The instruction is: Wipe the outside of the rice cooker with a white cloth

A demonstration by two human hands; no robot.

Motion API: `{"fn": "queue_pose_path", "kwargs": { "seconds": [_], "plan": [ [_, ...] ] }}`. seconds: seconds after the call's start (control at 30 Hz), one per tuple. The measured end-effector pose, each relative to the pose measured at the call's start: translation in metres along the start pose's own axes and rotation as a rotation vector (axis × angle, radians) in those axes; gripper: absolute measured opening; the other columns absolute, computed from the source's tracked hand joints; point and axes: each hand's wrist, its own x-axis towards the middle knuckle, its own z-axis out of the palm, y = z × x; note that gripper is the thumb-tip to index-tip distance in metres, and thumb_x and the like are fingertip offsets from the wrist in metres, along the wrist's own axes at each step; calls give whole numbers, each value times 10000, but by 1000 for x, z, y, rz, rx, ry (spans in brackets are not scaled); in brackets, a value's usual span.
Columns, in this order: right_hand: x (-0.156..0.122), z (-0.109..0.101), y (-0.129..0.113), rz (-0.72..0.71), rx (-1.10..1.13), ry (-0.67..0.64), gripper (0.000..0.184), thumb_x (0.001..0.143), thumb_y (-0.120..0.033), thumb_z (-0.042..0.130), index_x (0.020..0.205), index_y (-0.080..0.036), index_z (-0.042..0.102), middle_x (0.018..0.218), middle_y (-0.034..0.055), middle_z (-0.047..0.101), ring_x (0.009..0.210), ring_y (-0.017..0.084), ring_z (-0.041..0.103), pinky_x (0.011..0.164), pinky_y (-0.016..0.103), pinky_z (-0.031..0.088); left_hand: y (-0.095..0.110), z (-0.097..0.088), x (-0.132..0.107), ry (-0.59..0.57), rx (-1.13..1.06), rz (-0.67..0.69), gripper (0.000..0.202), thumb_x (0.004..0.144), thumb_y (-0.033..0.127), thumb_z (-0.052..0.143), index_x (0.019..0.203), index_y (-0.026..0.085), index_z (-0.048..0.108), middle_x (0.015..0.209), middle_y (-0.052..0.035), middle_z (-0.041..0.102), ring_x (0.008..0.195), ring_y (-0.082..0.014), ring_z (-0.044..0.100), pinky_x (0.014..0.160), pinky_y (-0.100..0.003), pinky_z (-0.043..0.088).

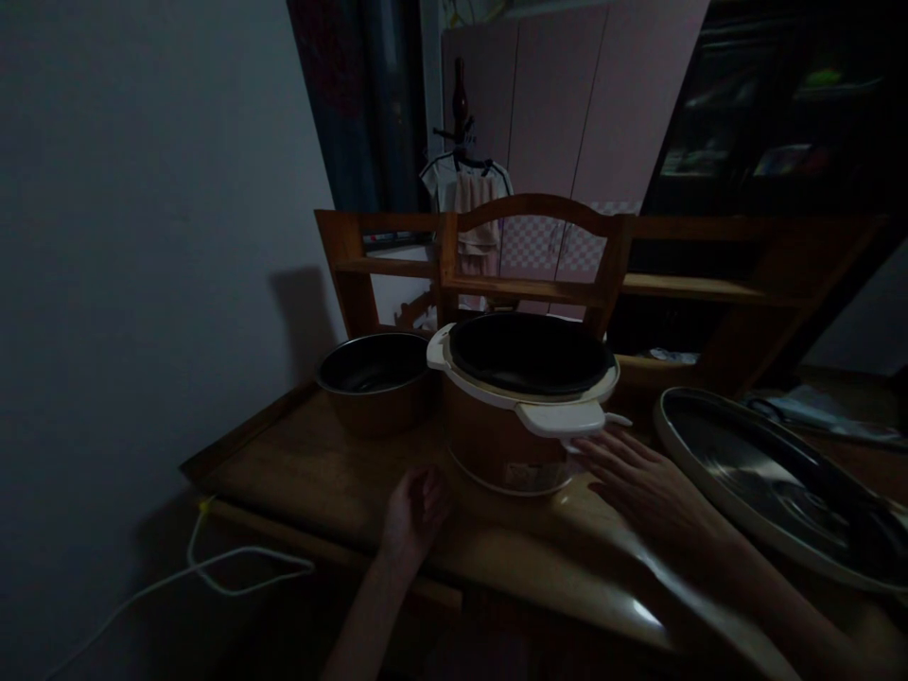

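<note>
An electric pressure cooker (pixel 489 430) with a brown body and white rim stands on the wooden desk, its lid off. A black inner pot (pixel 525 355) sits inside it. My right hand (pixel 638 473) is open, fingers stretched flat, its fingertips just below the cooker's front white handle (pixel 564 418); whether they touch is unclear. My left hand (pixel 417 511) hovers near the desk's front edge, fingers loosely curled in with nothing visible in them. Left of the cooker stands a second dark pot (pixel 379 392). The round lid (pixel 773 482) with a black bar handle lies at the right.
A wooden shelf frame (pixel 535 284) rises along the back of the desk (pixel 284 463). The wall (pixel 163 236) borders it at left. A white cord (pixel 241 558) hangs off the left front edge. Clothes (pixel 475 203) hang behind the shelf, before pink cabinets (pixel 553 104).
</note>
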Motion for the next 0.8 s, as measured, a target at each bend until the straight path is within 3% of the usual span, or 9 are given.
{"fn": "queue_pose_path", "kwargs": {
  "seconds": [0.17,0.33,0.47,0.6,0.8],
  "plan": [
    [7,7,-13,-16,-14,1,619,1039,-310,539,1610,-210,322,1530,67,576,1409,249,512,1134,491,453,2,3,-2,2,-33,-19,382,929,211,562,623,209,333,503,65,306,388,-64,274,407,-219,226],
    [40,10,-37,-137,-6,-67,611,1026,-323,562,1597,-292,348,1568,40,535,1421,213,479,885,366,524,2,3,1,-8,-8,-42,374,936,224,560,626,202,351,504,58,321,387,-62,272,403,-207,212],
    [64,13,-48,-156,-45,-17,579,1056,-349,490,1607,-269,332,1627,52,454,1464,214,436,928,382,481,2,4,2,-37,-2,-31,365,954,225,535,622,192,387,501,50,332,391,-65,282,414,-213,228],
    [82,10,-53,-95,-48,18,594,1069,-378,447,1617,-188,315,1662,59,375,1422,214,489,902,365,489,2,2,3,-73,9,-32,374,980,238,505,619,180,426,494,50,321,389,-63,284,415,-217,220],
    [103,-7,-55,-136,-11,53,624,1071,-319,451,1629,-117,258,1648,100,374,1417,223,501,1090,360,438,3,0,2,-68,-18,-33,387,998,230,485,619,175,424,489,55,307,385,-58,274,406,-207,197]
  ]
}}
